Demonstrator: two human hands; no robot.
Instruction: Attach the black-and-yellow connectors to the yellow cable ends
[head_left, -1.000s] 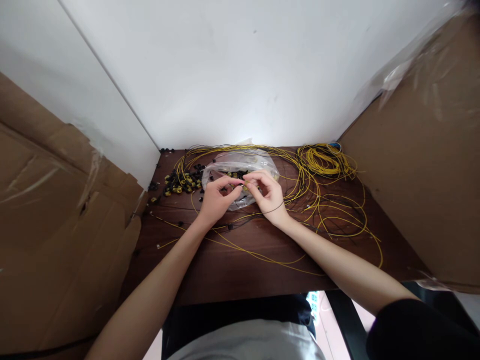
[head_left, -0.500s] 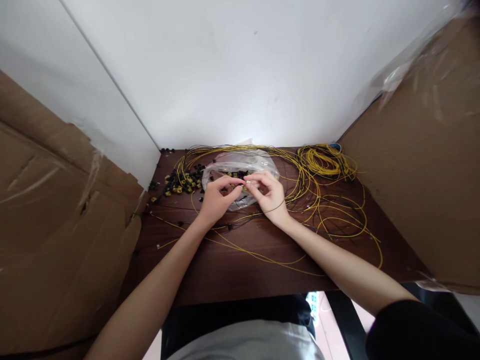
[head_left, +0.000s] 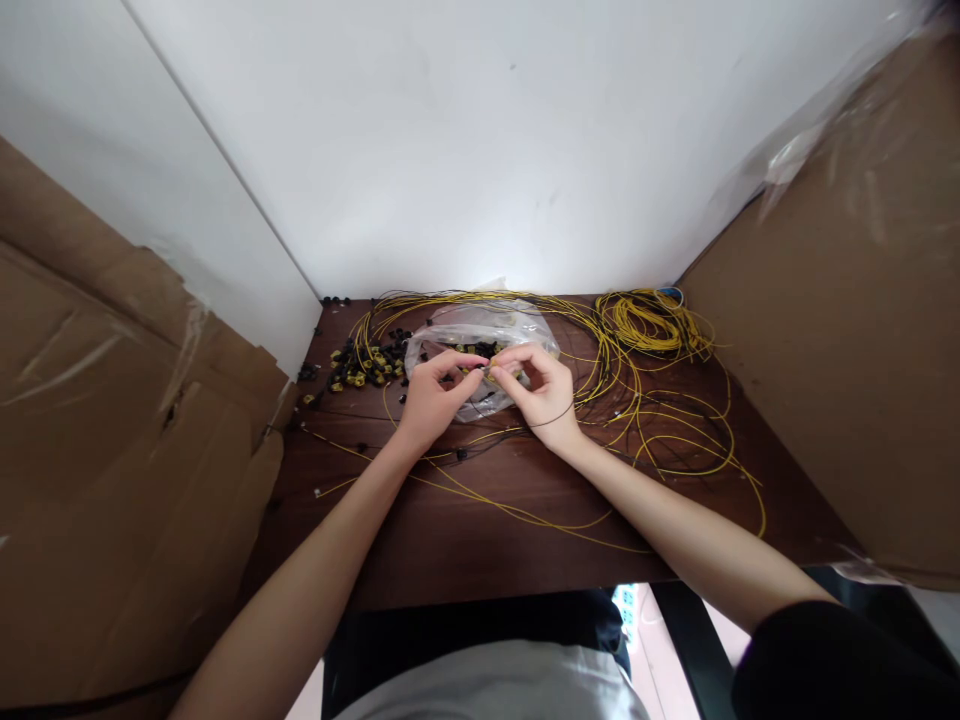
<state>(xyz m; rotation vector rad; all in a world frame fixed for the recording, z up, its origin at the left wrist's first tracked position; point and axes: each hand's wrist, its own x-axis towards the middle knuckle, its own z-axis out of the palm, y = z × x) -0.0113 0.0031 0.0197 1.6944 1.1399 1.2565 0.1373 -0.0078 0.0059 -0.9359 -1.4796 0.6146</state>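
Note:
My left hand (head_left: 439,395) and my right hand (head_left: 544,395) meet fingertip to fingertip over a clear plastic bag (head_left: 484,408). Both are pinched closed around something small and dark whose form is too tiny to make out. A thin dark wire (head_left: 559,417) runs across my right hand. Inside the bag lie small black and yellow parts, partly hidden by my fingers. Left of the bag is a pile of black and yellow connectors (head_left: 367,362).
A coil of yellow wire (head_left: 649,325) lies at the back right. Loose yellow and black wires (head_left: 697,465) spread over the brown table (head_left: 465,560). Cardboard (head_left: 112,450) stands at the left, more cardboard (head_left: 840,350) at the right, and a white wall (head_left: 480,150) behind.
My right hand has shifted very slightly to the right. The pale piece that showed between my fingertips is now less visible. My left hand has hardly moved.

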